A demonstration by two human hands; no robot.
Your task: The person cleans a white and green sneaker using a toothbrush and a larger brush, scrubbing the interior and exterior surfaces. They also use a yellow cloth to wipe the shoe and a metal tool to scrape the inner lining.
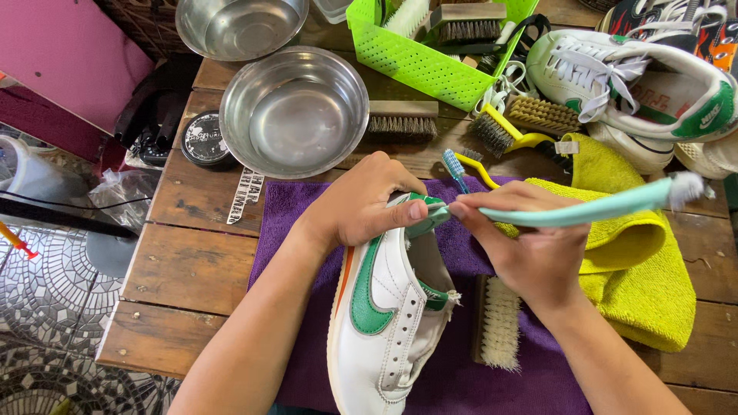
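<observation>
Your left hand [361, 204] is wrapped around the heel end of the white sneaker with green trim [388, 307], fingers closed on it and thumb pressed on the green heel tab. The sneaker lies on the purple towel [292, 215], a little below the centre of your view, toe toward 6 o'clock. Your right hand [530, 246] pinches the mint-green brush [592, 209] by its handle; the white bristle head points to 3 o'clock, and the other end touches the heel tab.

At 12 o'clock a large steel bowl [294, 111] stands with nothing visible inside, and a second steel bowl [240, 27] behind it looks the same. The lime-green perforated basket [411, 58] at 1 o'clock holds several brushes; I cannot tell exactly how many. A round black tin [205, 140] with its lid on sits just left of the large bowl.

On the purple towel, beside the sneaker, lies a pale bristle brush [496, 323]. A yellow cloth [638, 269] is folded at 3 o'clock, and another white and green sneaker [638, 81] rests at 2 o'clock. The tabletop [192, 261] is made of worn wooden planks. At 9 o'clock you see a patterned tile floor [46, 300].
</observation>
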